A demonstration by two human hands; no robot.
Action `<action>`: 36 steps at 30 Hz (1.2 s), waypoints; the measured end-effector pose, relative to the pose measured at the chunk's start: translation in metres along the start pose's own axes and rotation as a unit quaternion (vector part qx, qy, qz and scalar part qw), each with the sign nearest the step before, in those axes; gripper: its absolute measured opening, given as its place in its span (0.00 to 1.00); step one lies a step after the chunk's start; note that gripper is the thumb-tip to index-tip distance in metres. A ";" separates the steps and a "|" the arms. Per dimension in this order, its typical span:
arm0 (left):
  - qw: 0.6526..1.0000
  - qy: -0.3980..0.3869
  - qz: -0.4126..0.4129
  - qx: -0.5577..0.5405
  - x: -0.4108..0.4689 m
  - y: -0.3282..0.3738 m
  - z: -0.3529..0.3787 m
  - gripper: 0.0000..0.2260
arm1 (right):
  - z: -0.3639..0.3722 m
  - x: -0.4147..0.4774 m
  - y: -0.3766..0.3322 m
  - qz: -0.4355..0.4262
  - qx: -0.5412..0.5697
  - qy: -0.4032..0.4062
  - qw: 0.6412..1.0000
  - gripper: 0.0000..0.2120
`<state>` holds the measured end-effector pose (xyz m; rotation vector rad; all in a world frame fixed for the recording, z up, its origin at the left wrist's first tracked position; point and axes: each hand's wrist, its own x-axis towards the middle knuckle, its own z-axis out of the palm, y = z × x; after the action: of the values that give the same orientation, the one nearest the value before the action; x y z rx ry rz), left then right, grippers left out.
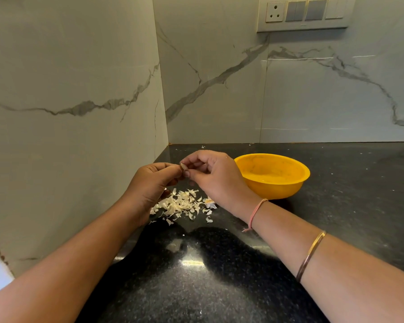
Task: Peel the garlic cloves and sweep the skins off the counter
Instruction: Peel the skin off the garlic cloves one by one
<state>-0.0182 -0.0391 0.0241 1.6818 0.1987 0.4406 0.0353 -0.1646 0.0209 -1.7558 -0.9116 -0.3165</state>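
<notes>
Peeling looks well advanced: both the left hand (149, 180) and right hand (213, 174) pinch a garlic clove (183, 167) at frame centre above unswept skins (182, 205) on the counter (336, 206).

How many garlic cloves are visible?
1: the garlic clove pinched between the left hand and right hand, above the skins. More may be hidden in the yellow bowl.

Kitchen corner: white marble-look wall tiles (80, 66) w/ grey veins on left & back walls. Switch panel (305, 14) incl. socket (275, 12) top right on back wall. Glossy black speckled counter (347, 183) meets both walls; bright light reflection (191, 262) near front.
</notes>
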 end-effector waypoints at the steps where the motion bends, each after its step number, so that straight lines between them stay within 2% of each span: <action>1: 1.000 0.001 -0.001 0.001 0.000 0.000 0.000 0.05 | 0.000 0.000 0.000 0.019 0.031 0.000 0.999 0.08; 5: 1.000 0.013 -0.004 0.008 0.002 -0.002 0.000 0.06 | -0.002 -0.001 -0.002 0.083 0.163 0.009 0.983 0.07; 9: 0.999 0.029 -0.007 0.038 0.003 -0.004 0.000 0.05 | -0.009 0.001 -0.002 0.133 0.272 0.036 0.952 0.06; 12: 0.997 0.033 0.021 0.069 0.002 -0.005 -0.001 0.06 | -0.010 0.001 0.000 0.157 0.275 0.027 0.948 0.06; 14: 0.997 0.036 0.038 0.063 0.001 -0.005 -0.002 0.09 | -0.008 0.001 0.000 0.162 0.263 0.018 0.951 0.06; 19: 0.997 0.046 0.050 0.037 -0.001 0.001 -0.001 0.08 | -0.008 0.001 -0.002 0.163 0.263 0.020 0.951 0.05; 25: 0.993 0.050 0.101 0.043 0.000 -0.001 -0.001 0.04 | -0.007 -0.001 -0.003 0.140 0.151 0.016 0.978 0.03; 28: 0.987 0.036 0.136 0.079 -0.001 -0.001 0.000 0.05 | -0.007 -0.001 -0.002 0.120 0.083 0.024 0.989 0.02; 36: 0.984 0.031 0.135 0.112 -0.002 0.000 -0.001 0.07 | -0.008 0.002 -0.003 0.035 -0.066 0.025 0.997 0.03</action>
<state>-0.0202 -0.0386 0.0236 1.9276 0.0656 0.6953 0.0360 -0.1704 0.0266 -1.8887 -0.8060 -0.3816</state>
